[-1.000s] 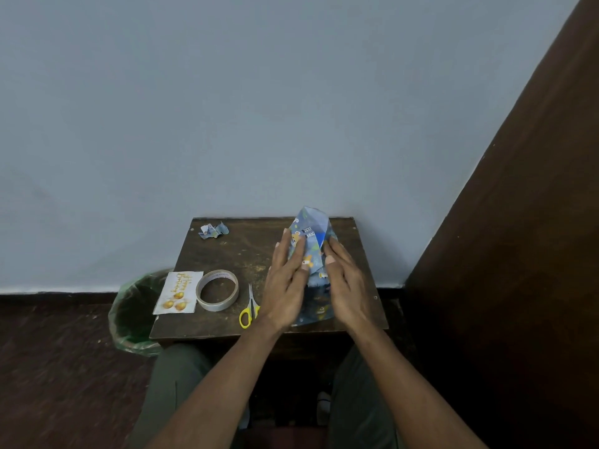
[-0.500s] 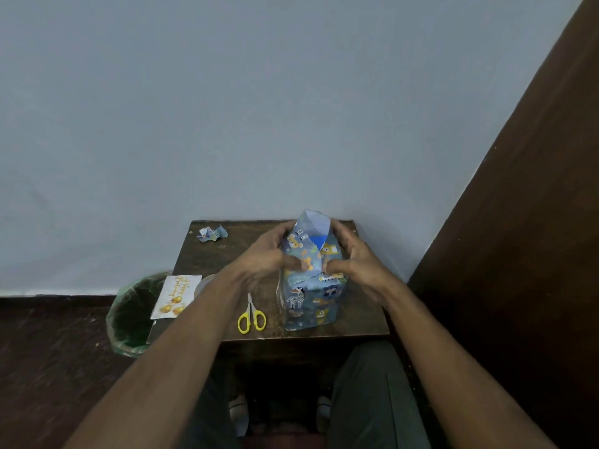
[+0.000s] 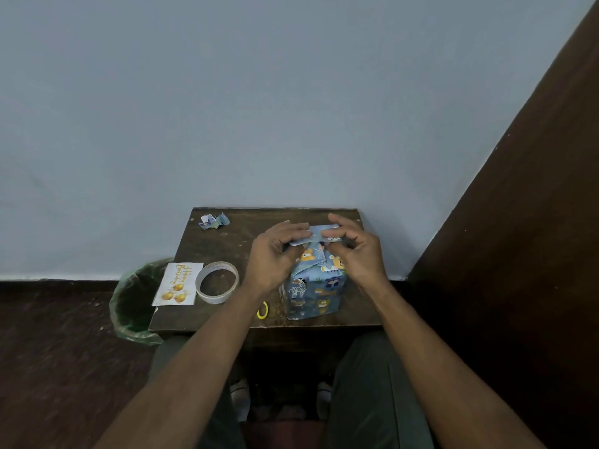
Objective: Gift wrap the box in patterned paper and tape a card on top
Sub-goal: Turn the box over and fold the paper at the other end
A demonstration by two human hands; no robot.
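At the centre of the frame, the box (image 3: pixel 312 286) stands on the small dark counter (image 3: pixel 233 247), wrapped in blue animal-print paper. The left hand (image 3: pixel 275 254) and right hand (image 3: pixel 356 254) each have a narrow pinching grip on the top flap (image 3: pixel 319 234) of paper, folded flat above the box. Left of the box lie the tape roll (image 3: pixel 217 281) and the card (image 3: pixel 178 283). A yellow scissor handle (image 3: pixel 263 310) peeks out beneath the left wrist. A paper scrap (image 3: pixel 214 221) sits at the counter's upper left corner, and a green bin (image 3: pixel 136 303) stands beside the counter.
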